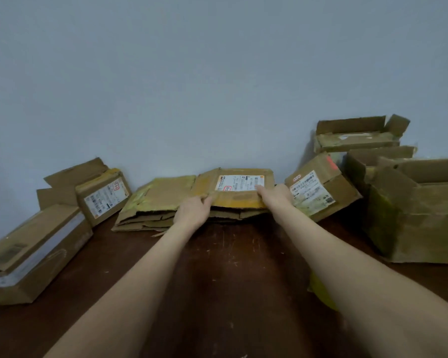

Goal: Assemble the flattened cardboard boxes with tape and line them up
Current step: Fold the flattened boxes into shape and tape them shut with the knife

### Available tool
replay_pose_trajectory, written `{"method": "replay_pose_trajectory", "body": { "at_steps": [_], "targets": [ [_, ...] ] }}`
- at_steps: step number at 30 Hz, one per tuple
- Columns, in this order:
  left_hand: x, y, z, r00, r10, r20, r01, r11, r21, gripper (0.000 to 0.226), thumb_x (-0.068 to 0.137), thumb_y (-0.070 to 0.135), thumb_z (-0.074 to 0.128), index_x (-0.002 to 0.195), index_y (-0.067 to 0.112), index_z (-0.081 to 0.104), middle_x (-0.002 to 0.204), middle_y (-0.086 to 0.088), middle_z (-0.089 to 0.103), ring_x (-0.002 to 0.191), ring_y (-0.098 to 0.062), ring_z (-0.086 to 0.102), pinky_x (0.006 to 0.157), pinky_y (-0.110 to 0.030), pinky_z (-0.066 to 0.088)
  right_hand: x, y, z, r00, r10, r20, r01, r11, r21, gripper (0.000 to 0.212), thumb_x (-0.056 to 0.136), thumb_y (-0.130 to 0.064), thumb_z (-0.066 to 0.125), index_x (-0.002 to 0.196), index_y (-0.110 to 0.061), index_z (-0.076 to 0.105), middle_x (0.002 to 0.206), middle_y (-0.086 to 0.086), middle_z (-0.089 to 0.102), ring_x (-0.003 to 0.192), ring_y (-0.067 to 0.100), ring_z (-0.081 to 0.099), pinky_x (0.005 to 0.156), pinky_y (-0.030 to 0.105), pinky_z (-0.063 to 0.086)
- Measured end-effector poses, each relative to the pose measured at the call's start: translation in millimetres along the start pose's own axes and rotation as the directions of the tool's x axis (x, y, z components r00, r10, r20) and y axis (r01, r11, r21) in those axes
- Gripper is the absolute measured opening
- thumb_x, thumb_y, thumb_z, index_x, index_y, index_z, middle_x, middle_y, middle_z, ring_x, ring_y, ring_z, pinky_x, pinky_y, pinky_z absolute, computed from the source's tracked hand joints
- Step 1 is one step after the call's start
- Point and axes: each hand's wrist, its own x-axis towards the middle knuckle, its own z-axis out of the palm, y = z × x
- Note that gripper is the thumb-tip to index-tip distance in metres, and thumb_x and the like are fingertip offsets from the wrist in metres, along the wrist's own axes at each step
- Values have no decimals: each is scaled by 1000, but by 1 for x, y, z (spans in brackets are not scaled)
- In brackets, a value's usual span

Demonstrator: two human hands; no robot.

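The flat box [243, 197] lies sideways mid-frame; your left hand [194, 210] grips its near edge, your right hand [274, 196] rests on top.

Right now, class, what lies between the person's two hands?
In the head view, the labelled flattened box spans the gap. The left hand grips its near edge, and the right hand rests on its right corner.

Flat-box stack [161, 202] mid table [230, 267] (at wall [217, 73]); taped boxes [34, 251] L, open boxes [411, 218] R.
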Motion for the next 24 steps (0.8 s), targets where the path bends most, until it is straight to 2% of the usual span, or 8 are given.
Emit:
{"method": "replay_pose_trajectory", "body": {
  "at_steps": [2,5,10,13,15,17,19,24],
  "targets": [
    [-4,-8,6,998,19,57,-15,998,-61,54,97,52,37,132,15,54,133,-11,57,120,-31,52,98,-36,41,4,-2,0,999,52,-12,-48,981,186,44,90,-30,62,121,1,56,121,15,60,109,33,57,77,32,43],
    [-7,-15,2,999,-29,-13,25,961,-274,60,94,51,45,137,8,47,138,-11,52,123,-27,51,102,-36,40,1,-5,0,995,87,50,-100,886,453,21,85,-13,66,104,-5,62,110,14,67,95,28,63,85,40,54],
    [-18,-6,-39,980,-154,-126,60,831,-553,86,85,55,59,149,10,23,154,-12,28,139,-29,31,113,-42,27,-17,-1,-6,997,7,74,-45,846,531,25,85,-12,64,110,-9,61,107,9,67,95,25,65,83,44,56],
    [-33,-1,-59,990,-119,-75,58,832,-552,90,84,56,59,151,10,20,154,-13,27,140,-28,31,113,-41,27,-33,3,-13,990,0,138,-89,764,639,24,91,-7,59,114,-9,58,108,8,65,94,23,63,74,35,55],
    [-44,0,-63,994,-61,-87,5,847,-531,83,87,56,55,149,9,25,153,-9,32,138,-26,34,110,-35,28,-42,0,-16,984,18,178,-140,698,702,27,92,-4,57,119,-9,56,114,9,64,96,25,63,77,36,55],
    [-52,2,-63,993,-38,-113,-28,845,-533,80,89,55,52,149,9,24,152,-8,33,138,-25,34,110,-35,27,-46,-5,-19,989,26,147,-121,723,680,24,92,-3,56,116,-9,57,117,10,64,96,26,63,80,38,55],
    [-53,0,-64,987,-87,-135,-3,830,-558,89,85,60,54,151,11,19,154,-11,28,140,-28,31,114,-42,27,-46,-10,-20,989,14,147,-111,728,677,28,93,-5,56,121,-8,56,116,11,65,96,26,63,83,40,55],
    [-45,-2,-84,966,-132,-222,-44,762,-646,97,80,57,64,151,13,16,151,-10,35,135,-27,39,109,-43,35,-53,-17,-23,973,-118,196,-55,709,703,27,95,-4,54,122,-11,53,100,6,66,79,17,65,61,31,53]
  ]
}}
